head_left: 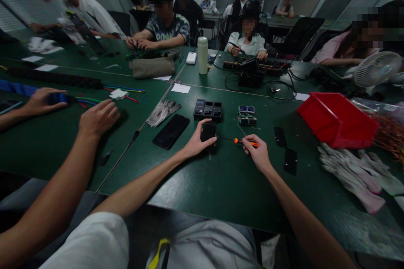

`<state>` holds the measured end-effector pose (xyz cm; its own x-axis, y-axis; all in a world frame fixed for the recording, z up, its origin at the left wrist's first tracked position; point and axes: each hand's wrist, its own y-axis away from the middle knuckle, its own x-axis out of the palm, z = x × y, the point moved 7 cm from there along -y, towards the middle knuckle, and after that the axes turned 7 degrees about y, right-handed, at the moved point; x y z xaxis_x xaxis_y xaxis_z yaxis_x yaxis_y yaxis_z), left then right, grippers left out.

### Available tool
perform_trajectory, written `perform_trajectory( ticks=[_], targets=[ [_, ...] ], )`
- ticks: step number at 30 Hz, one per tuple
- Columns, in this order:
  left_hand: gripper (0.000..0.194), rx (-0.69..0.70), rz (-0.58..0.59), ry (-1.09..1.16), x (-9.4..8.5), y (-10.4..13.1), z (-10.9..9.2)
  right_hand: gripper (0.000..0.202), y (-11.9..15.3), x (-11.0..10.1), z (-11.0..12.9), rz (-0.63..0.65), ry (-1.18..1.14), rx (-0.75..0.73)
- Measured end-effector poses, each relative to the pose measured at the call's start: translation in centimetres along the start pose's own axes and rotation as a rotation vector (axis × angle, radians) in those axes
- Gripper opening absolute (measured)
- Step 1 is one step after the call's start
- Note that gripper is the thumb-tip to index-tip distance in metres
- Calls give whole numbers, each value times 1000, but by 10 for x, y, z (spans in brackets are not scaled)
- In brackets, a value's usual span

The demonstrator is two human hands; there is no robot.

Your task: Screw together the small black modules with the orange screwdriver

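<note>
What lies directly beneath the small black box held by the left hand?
The small black box rests on the dark green table, gripped by the left hand. Its underside is hidden, so anything beneath it cannot be seen.

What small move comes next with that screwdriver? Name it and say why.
Probably seat the tip and turn. The left hand steadies the small black module on the table, and the right hand aims the orange screwdriver at its side.
</note>
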<state>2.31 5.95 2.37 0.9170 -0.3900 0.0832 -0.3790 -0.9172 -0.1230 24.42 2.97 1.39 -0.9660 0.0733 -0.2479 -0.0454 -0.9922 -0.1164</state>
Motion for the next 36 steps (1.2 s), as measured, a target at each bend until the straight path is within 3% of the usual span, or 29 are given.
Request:
perform_trajectory(
  ticks=[27,36],
  targets=[
    [69,41,6,-67,-1,-1,2,27,-2,-5,-2,-56,-4,-23],
    [69,25,-13,-42,-3,-1,6,23,-2,0,-6,-1,-58,6]
  ],
)
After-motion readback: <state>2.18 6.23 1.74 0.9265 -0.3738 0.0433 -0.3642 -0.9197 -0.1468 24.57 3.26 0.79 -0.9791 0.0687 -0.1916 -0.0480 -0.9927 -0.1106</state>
